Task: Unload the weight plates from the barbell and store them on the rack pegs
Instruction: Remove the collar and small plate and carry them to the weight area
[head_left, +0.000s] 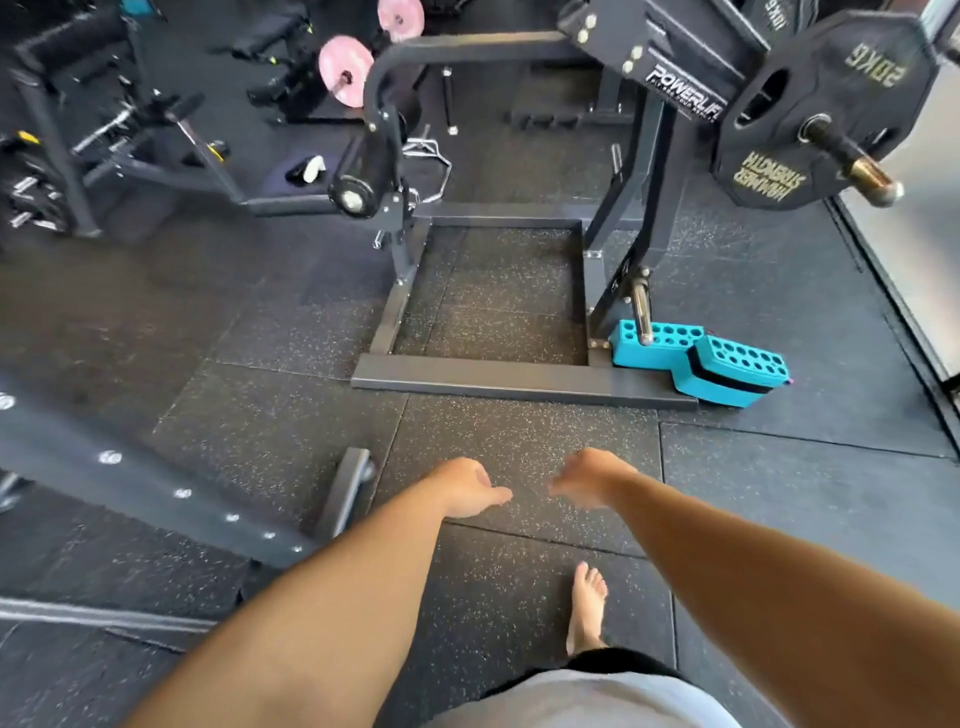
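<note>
A black 20 kg weight plate (826, 104) sits on a loading sleeve (852, 156) with a brass end, at the upper right, on a grey lever machine (639, 47). A bare chrome peg (640, 306) sticks out low on the machine's upright. Two pink plates (345, 70) hang on a bar far back. My left hand (467, 493) and my right hand (589, 478) hang low in the middle, loosely curled, holding nothing, well short of the plate.
The machine's grey floor frame (519, 382) lies ahead. A teal block with holes (701, 364) rests against its right corner. A dark rack beam (156, 493) crosses at the left. A wall edge (898, 312) runs along the right. My bare foot (587, 608) stands on rubber flooring.
</note>
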